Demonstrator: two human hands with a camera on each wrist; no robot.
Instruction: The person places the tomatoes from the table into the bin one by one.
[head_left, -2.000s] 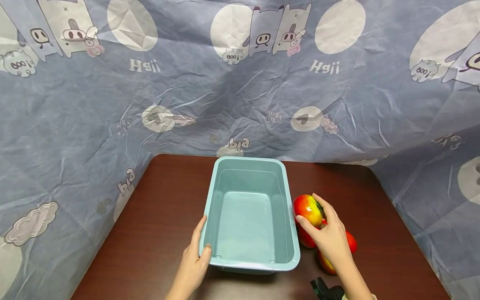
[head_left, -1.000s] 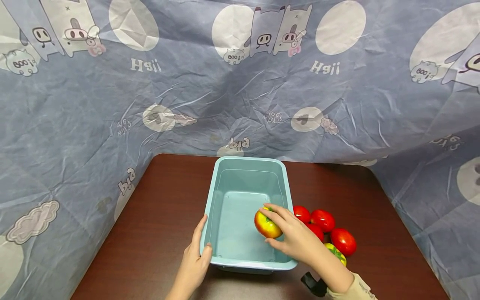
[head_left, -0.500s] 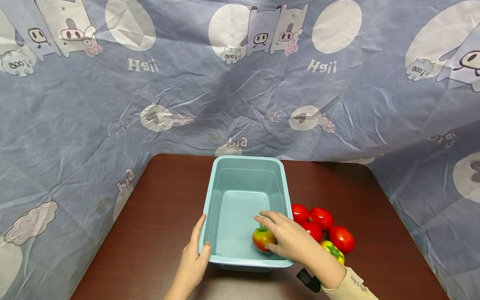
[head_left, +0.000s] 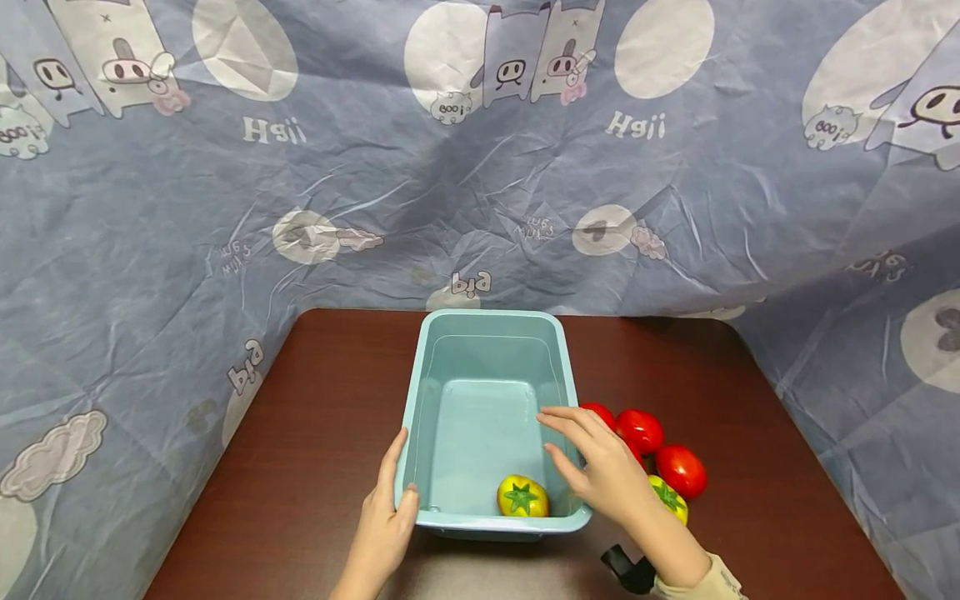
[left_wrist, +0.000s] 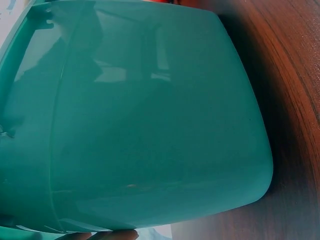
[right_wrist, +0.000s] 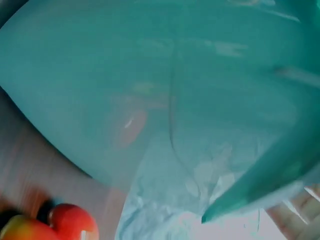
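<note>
From afar, my left hand [head_left: 386,518] grips the blue bin [head_left: 465,522] by its rim; my right hand [head_left: 600,462], fingers parted, hovers over its right side. Inside, a green-topped yellow fruit [head_left: 522,497] rests at the near end.

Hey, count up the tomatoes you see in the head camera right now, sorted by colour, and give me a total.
Red tomatoes: 4, two of them partly hidden by the right hand
Yellow tomatoes: 2, one in the tub, one on the table
Total in sight: 6
</note>
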